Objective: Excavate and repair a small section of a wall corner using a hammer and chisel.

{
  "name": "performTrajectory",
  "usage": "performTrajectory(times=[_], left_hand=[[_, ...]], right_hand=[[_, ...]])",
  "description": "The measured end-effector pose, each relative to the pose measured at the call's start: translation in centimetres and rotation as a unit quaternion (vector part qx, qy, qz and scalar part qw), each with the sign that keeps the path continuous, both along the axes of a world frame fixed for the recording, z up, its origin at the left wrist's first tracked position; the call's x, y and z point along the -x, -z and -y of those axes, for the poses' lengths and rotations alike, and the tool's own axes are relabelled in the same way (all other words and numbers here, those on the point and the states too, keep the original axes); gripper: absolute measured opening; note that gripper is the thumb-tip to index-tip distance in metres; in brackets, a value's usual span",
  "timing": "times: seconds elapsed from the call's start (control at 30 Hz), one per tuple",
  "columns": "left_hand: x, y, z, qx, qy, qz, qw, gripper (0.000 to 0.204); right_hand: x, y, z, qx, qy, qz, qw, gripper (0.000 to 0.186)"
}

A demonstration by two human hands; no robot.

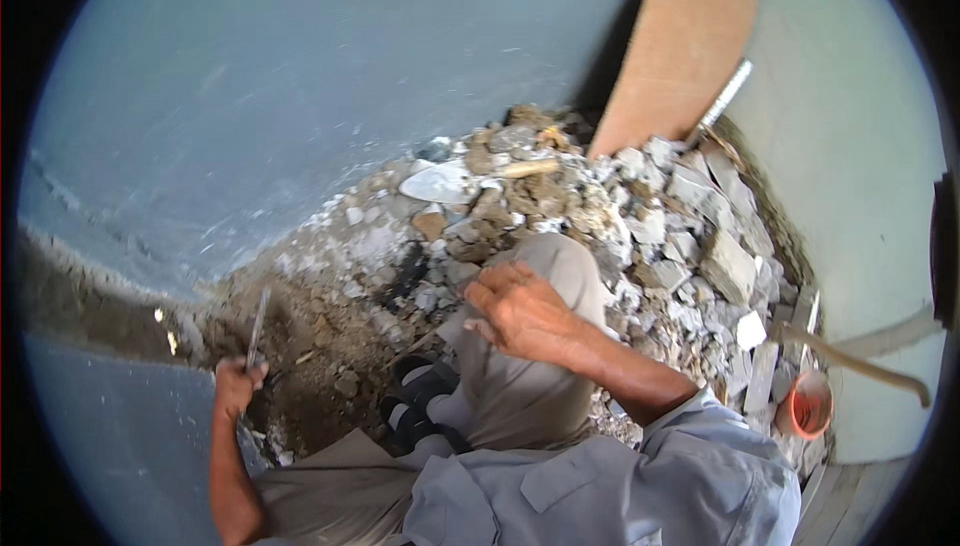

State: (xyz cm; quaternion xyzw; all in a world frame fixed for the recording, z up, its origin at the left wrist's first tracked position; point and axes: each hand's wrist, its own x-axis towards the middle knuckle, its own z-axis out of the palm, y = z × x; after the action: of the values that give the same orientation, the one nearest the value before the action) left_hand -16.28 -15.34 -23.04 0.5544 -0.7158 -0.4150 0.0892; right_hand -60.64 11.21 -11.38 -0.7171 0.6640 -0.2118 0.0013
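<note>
At the lower left, my left hand (240, 382) is closed around a slim metal rod (259, 326), shaped like a chisel. The rod points up toward the broken base of the wall, above a hollow of brown soil (300, 376). My right hand (520, 311) is over my raised knee (560, 271), its fingers half bent and the thumb apart from them. Nothing shows in that hand. Beyond the knee, a trowel (440, 184) with a pale wooden handle lies on the rubble.
Broken concrete and stones (680, 246) cover the ground ahead and to the right. A brown board (680, 46) leans in the corner by the blue-grey wall (330, 66). An orange-rimmed bucket (806, 406) and a curved wooden handle (860, 361) are at the right. My shoes (425, 396) rest beside the soil.
</note>
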Motion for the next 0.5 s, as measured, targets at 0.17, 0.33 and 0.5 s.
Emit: performTrajectory(times=[0.17, 0.33, 0.5], left_hand=[[-3.6, 2.1, -1.5, 0.024, 0.108, 0.166, 0.980, 0.032], [-5.6, 4.4, -1.0, 0.043, 0.138, 0.188, 0.971, 0.030], [-5.7, 3.0, -1.1, -0.038, 0.063, 0.096, 0.993, 0.022]], right_hand=[[-0.9, 1.3, -2.8, 0.021, 0.012, -0.174, 0.984, 0.014], [-1.1, 2.5, -2.6, 0.037, 0.027, -0.153, 0.987, 0.013], [-1.1, 3.1, -3.1, 0.082, 0.028, -0.144, 0.986, 0.013]])
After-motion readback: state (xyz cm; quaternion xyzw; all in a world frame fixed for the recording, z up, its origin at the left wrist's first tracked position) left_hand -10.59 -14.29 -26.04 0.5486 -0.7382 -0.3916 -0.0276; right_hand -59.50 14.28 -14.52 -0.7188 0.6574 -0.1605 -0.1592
